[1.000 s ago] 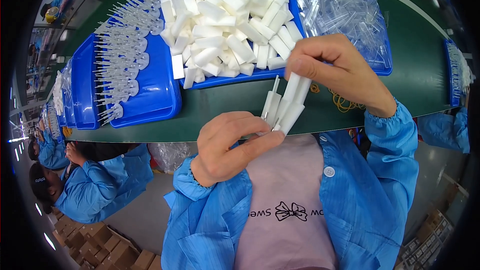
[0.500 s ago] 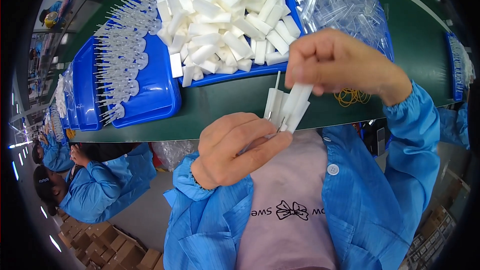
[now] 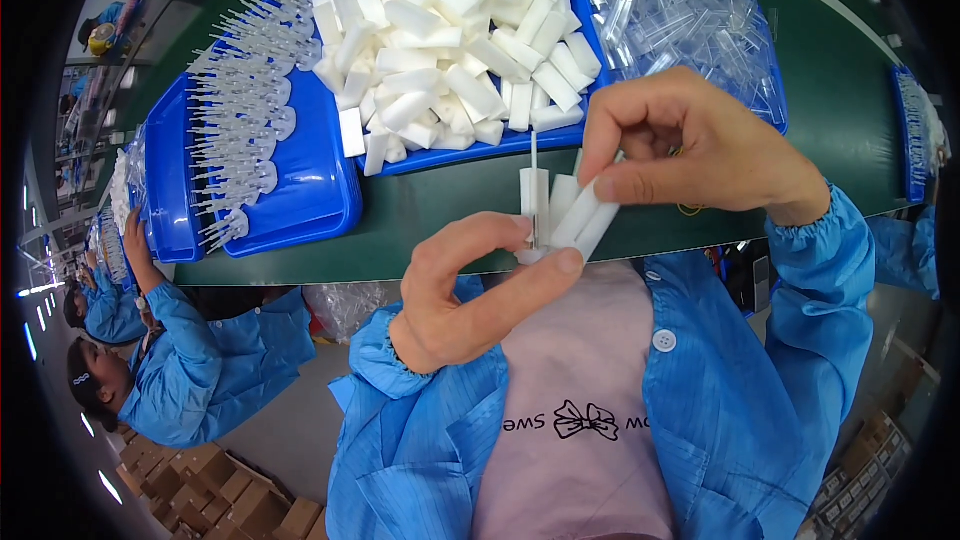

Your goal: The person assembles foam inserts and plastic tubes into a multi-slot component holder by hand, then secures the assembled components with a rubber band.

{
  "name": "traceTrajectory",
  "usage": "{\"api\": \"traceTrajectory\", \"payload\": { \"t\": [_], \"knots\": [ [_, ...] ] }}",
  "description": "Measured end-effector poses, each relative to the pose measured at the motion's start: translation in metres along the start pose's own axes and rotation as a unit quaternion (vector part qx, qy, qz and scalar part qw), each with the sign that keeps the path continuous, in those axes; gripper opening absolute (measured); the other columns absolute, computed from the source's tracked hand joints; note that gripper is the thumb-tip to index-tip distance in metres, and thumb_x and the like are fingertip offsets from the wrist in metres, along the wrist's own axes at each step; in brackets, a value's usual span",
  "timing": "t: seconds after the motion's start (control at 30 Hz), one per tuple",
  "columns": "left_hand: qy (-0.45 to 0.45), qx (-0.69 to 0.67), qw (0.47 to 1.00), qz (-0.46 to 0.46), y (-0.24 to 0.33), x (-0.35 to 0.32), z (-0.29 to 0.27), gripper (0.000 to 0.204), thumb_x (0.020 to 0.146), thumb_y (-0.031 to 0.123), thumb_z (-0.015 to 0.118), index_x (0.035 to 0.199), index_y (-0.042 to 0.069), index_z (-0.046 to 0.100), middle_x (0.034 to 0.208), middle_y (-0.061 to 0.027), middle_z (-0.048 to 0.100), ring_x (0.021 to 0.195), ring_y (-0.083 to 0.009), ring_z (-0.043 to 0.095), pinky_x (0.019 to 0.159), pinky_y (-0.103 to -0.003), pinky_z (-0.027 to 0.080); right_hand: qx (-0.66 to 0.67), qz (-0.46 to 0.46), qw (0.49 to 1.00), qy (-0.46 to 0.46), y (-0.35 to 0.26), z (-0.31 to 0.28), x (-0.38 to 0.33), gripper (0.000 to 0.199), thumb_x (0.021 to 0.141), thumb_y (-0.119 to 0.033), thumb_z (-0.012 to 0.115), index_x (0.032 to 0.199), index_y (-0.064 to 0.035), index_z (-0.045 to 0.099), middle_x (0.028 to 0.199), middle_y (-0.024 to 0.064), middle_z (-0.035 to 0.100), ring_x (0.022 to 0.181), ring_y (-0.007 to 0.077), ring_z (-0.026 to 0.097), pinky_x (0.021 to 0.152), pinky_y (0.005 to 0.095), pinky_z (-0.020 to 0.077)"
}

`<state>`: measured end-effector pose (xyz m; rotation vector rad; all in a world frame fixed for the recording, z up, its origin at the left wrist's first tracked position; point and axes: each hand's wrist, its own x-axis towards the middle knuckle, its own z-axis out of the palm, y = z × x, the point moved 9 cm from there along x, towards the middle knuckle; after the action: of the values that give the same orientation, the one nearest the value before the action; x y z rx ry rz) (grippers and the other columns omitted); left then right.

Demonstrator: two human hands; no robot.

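My left hand (image 3: 465, 285) pinches the base of a white plastic part with thin rods (image 3: 534, 152); one rod stands upright. A white foam block (image 3: 529, 195) sits around or beside that rod; I cannot tell which. My right hand (image 3: 690, 145) is closed on another white foam block (image 3: 597, 227), slanted, its lower end by my left thumb. More white foam shows between the two, partly hidden. Beyond my hands, a blue tray (image 3: 440, 157) is heaped with white foam blocks (image 3: 415, 65).
At the left, a blue tray (image 3: 325, 210) carries rows of white rodded plastic parts (image 3: 240, 105). Clear plastic sleeves (image 3: 690, 15) fill a blue tray at the back right. Yellow rubber bands (image 3: 690, 208) lie partly behind my right hand. A co-worker (image 3: 190, 365) sits at the left.
My right hand has turned and moved slightly down and right with its foam block. My left fingers have opened around the base, and the rod stands more upright. The co-worker's arm has reached up toward the table.
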<state>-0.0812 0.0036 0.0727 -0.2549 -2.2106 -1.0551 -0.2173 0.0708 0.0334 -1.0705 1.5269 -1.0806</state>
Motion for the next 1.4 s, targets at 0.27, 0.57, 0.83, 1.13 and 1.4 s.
{"api": "traceTrajectory", "payload": {
  "t": [0.27, 0.57, 0.83, 1.13, 1.4],
  "knots": [
    [-0.019, 0.041, 0.993, -0.109, -0.017, 0.002, -0.002, 0.026, 0.065, 0.000, 0.075, 0.090, 0.002, 0.069, 0.089, -0.0134, 0.065, 0.075, -0.0234, 0.065, 0.065, -0.028, 0.052, 0.084, 0.053, 0.994, -0.033, 0.007, 0.011, -0.002, 0.014, 0.084, -0.016, 0.066, 0.083, -0.0018, 0.064, 0.061, -0.0060, 0.052, 0.052, -0.0011, 0.039, 0.044, 0.0185, 0.0280],
    [0.022, -0.022, 0.982, -0.188, -0.050, -0.015, 0.007, 0.023, 0.072, -0.007, 0.069, 0.094, 0.000, 0.067, 0.089, -0.0116, 0.063, 0.077, -0.0203, 0.061, 0.066, -0.026, 0.048, -0.393, -0.114, 0.858, 0.310, 0.010, -0.075, 0.032, 0.014, 0.079, -0.019, 0.066, 0.087, -0.0076, 0.064, 0.082, 0.0023, 0.064, 0.070, 0.0183, 0.060, 0.060, 0.0328, 0.0443],
    [0.056, -0.009, 0.984, -0.171, -0.051, -0.015, -0.003, 0.022, 0.073, -0.008, 0.068, 0.094, 0.000, 0.068, 0.089, -0.0100, 0.062, 0.076, -0.0179, 0.059, 0.065, -0.025, 0.047, -0.485, -0.185, 0.795, 0.314, 0.014, -0.062, 0.042, 0.016, 0.073, -0.016, 0.066, 0.086, -0.0124, 0.056, 0.080, 0.0010, 0.059, 0.081, 0.0218, 0.055, 0.074, 0.0357, 0.0372],
    [0.053, -0.014, 0.984, -0.171, -0.049, -0.014, -0.004, 0.022, 0.073, -0.008, 0.068, 0.094, 0.001, 0.069, 0.089, -0.0096, 0.062, 0.076, -0.0174, 0.058, 0.065, -0.025, 0.047, -0.425, -0.230, 0.822, 0.300, -0.002, -0.046, 0.033, 0.021, 0.077, -0.009, 0.060, 0.097, -0.0133, 0.062, 0.077, 0.0019, 0.057, 0.075, 0.0191, 0.054, 0.071, 0.0331, 0.0386],
    [0.068, -0.010, 0.984, -0.163, -0.048, -0.013, -0.009, 0.023, 0.072, -0.010, 0.067, 0.092, 0.001, 0.069, 0.089, -0.0095, 0.062, 0.079, -0.0186, 0.058, 0.066, -0.026, 0.047, -0.081, -0.154, 0.949, 0.265, 0.013, -0.068, 0.025, 0.018, 0.087, -0.016, 0.058, 0.101, -0.0065, 0.064, 0.080, -0.0011, 0.056, 0.071, 0.0076, 0.050, 0.066, 0.0237, 0.0405]
  ]
}}
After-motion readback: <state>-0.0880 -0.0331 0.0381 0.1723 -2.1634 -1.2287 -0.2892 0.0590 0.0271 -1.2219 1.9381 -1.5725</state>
